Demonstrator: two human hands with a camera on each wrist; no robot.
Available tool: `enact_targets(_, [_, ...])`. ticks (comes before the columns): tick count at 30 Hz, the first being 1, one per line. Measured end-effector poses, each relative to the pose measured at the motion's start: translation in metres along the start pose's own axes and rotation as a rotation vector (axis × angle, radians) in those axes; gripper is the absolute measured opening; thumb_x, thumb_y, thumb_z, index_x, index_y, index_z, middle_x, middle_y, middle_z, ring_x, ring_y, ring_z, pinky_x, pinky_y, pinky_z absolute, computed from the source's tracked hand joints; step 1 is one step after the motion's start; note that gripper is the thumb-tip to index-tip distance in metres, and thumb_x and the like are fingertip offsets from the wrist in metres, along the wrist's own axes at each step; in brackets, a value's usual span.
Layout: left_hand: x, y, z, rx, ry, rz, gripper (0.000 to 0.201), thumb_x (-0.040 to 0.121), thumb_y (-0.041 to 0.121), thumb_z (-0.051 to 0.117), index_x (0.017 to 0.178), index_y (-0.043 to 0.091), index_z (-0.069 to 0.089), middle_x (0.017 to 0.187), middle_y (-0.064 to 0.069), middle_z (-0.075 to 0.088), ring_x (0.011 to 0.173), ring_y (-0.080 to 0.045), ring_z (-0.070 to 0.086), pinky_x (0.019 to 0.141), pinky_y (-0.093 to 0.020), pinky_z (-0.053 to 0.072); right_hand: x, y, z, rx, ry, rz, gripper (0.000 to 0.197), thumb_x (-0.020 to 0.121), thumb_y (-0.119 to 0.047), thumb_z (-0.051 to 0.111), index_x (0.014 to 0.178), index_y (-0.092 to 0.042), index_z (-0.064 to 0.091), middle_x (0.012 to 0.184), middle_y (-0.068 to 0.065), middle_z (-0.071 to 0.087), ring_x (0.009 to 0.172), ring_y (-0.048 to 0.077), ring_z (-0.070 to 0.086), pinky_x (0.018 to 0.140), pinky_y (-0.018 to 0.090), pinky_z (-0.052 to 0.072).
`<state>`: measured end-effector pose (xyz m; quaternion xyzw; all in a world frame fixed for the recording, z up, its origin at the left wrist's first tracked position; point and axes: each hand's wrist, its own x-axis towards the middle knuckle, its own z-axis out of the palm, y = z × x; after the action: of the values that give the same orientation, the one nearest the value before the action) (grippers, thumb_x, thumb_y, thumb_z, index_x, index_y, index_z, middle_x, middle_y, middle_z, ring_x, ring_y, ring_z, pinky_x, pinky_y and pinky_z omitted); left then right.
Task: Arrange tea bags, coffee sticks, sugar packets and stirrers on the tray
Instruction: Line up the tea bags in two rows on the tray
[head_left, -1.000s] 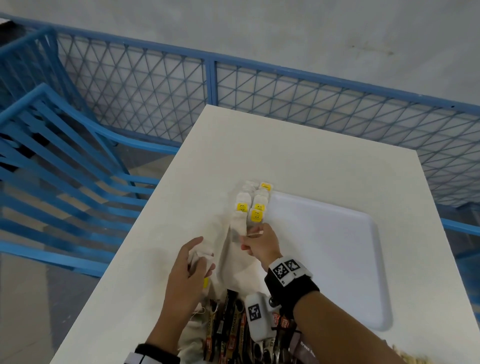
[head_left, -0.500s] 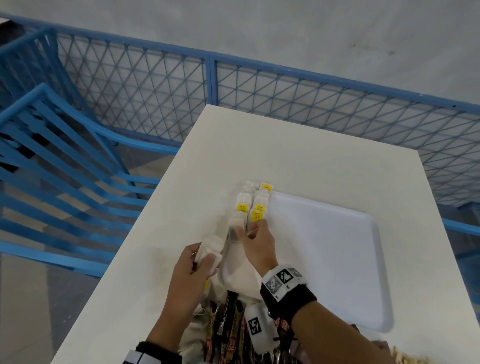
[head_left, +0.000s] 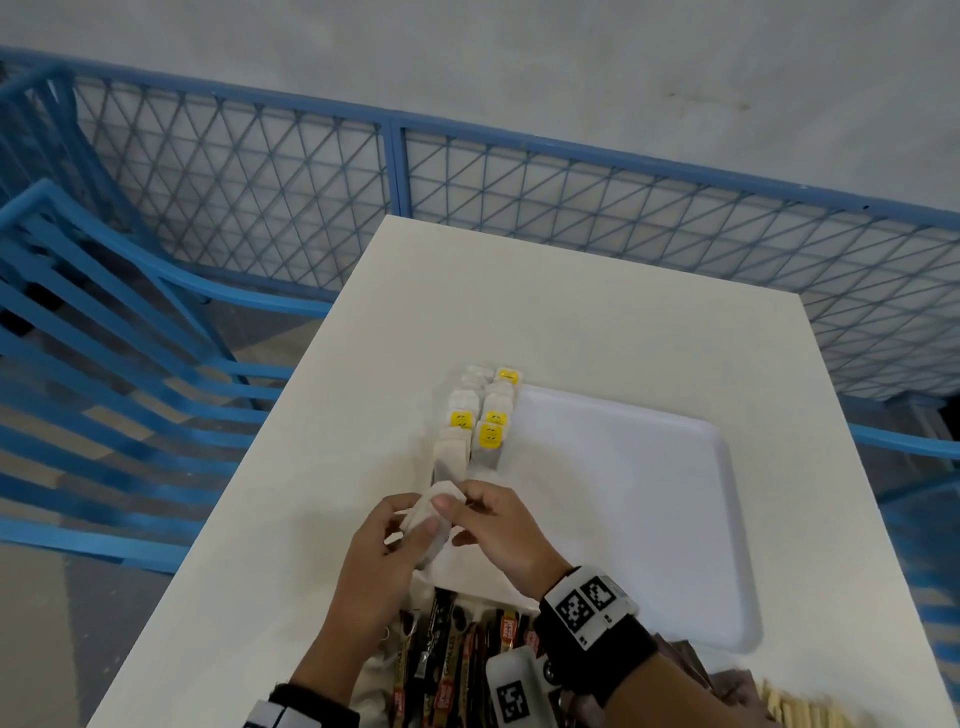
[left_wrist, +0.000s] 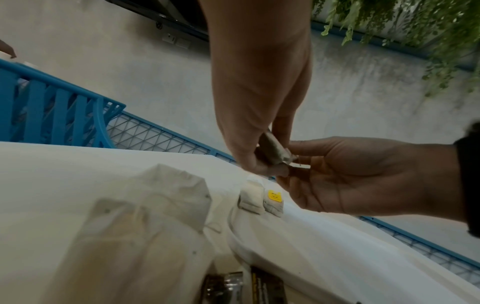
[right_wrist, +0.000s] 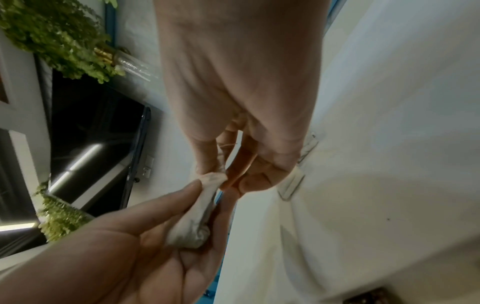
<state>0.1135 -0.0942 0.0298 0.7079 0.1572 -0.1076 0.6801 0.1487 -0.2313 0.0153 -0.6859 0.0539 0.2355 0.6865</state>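
Observation:
Both hands meet over the tray's near-left corner on one white tea bag (head_left: 427, 512). My left hand (head_left: 415, 526) grips its body, and the bag (right_wrist: 195, 218) lies across that hand's fingers in the right wrist view. My right hand (head_left: 470, 512) pinches the bag's top end (left_wrist: 276, 153). Two short columns of tea bags with yellow tags (head_left: 480, 415) lie along the left rim of the white tray (head_left: 639, 499). Dark coffee sticks (head_left: 447, 665) are heaped at the near table edge.
More loose tea bags (left_wrist: 155, 205) lie on the white table (head_left: 571, 312) near my left wrist. Pale stirrers (head_left: 795, 712) show at the bottom right. A blue mesh fence (head_left: 519, 208) runs behind the table and blue railings (head_left: 104, 364) stand to the left.
My right hand drew back from the row of laid tea bags to meet the left hand. The left hand brought its tea bag up and rightward; both hands now hold it.

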Motion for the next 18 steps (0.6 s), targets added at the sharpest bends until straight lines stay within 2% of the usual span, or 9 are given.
enact_targets(1, [0.002, -0.001, 0.001, 0.008, 0.004, -0.011, 0.014, 0.087, 0.014, 0.063, 0.099, 0.02, 0.06, 0.089, -0.007, 0.067, 0.074, -0.017, 0.062, 0.06, -0.022, 0.049, 0.0, 0.0, -0.003, 0.041, 0.02, 0.02, 0.011, 0.09, -0.021, 0.059, 0.083, -0.016, 0.066, 0.076, -0.003, 0.063, 0.073, 0.01, 0.059, 0.065, 0.019, 0.049])
enact_targets(3, [0.007, -0.003, 0.002, 0.034, 0.021, -0.024, 0.015, 0.086, 0.011, 0.065, 0.097, 0.019, 0.059, 0.088, -0.007, 0.068, 0.074, -0.019, 0.062, 0.061, -0.021, 0.048, -0.001, 0.001, -0.01, 0.117, 0.044, 0.037, 0.012, 0.091, -0.019, 0.059, 0.081, -0.014, 0.063, 0.08, 0.0, 0.063, 0.076, 0.012, 0.06, 0.068, 0.022, 0.052])
enact_targets(7, [0.018, -0.002, 0.006, 0.083, -0.02, 0.002, 0.009, 0.085, 0.004, 0.063, 0.087, 0.011, 0.067, 0.079, -0.004, 0.07, 0.066, -0.009, 0.063, 0.058, -0.013, 0.047, -0.002, 0.001, -0.02, 0.271, 0.032, 0.057, 0.013, 0.096, -0.017, 0.049, 0.091, -0.01, 0.057, 0.092, 0.008, 0.064, 0.083, 0.021, 0.063, 0.071, 0.029, 0.056])
enact_targets(12, [0.032, 0.0, 0.011, 0.154, 0.026, 0.018, 0.007, 0.086, 0.008, 0.064, 0.082, 0.009, 0.069, 0.079, -0.007, 0.07, 0.076, -0.017, 0.063, 0.068, -0.02, 0.045, 0.01, -0.001, -0.035, 0.488, 0.13, 0.072, 0.015, 0.099, -0.021, 0.041, 0.103, -0.008, 0.048, 0.105, 0.016, 0.062, 0.081, 0.025, 0.068, 0.064, 0.032, 0.056])
enact_targets(15, [0.043, 0.001, 0.012, 0.175, 0.033, 0.021, 0.007, 0.086, 0.011, 0.064, 0.08, 0.014, 0.068, 0.078, -0.001, 0.068, 0.072, -0.012, 0.061, 0.064, -0.019, 0.044, 0.018, -0.001, -0.048, 0.49, 0.135, 0.039, 0.01, 0.096, -0.009, 0.047, 0.105, -0.007, 0.045, 0.112, 0.019, 0.058, 0.086, 0.026, 0.066, 0.071, 0.028, 0.057])
enact_targets(17, [0.049, 0.002, 0.012, 0.169, 0.015, 0.023, 0.011, 0.086, 0.01, 0.064, 0.077, 0.016, 0.066, 0.073, 0.003, 0.065, 0.065, -0.004, 0.059, 0.059, -0.014, 0.044, 0.022, 0.0, -0.052, 0.411, 0.126, 0.022, 0.02, 0.091, 0.003, 0.05, 0.109, -0.005, 0.045, 0.115, 0.019, 0.054, 0.089, 0.024, 0.064, 0.078, 0.026, 0.057])
enact_targets(18, [0.053, 0.001, 0.011, 0.186, 0.0, 0.015, 0.011, 0.086, 0.01, 0.064, 0.076, 0.015, 0.065, 0.072, 0.002, 0.064, 0.064, -0.004, 0.058, 0.058, -0.013, 0.044, 0.025, 0.0, -0.053, 0.336, 0.135, 0.025, 0.023, 0.09, 0.005, 0.051, 0.111, -0.004, 0.046, 0.115, 0.019, 0.053, 0.09, 0.023, 0.063, 0.08, 0.026, 0.056])
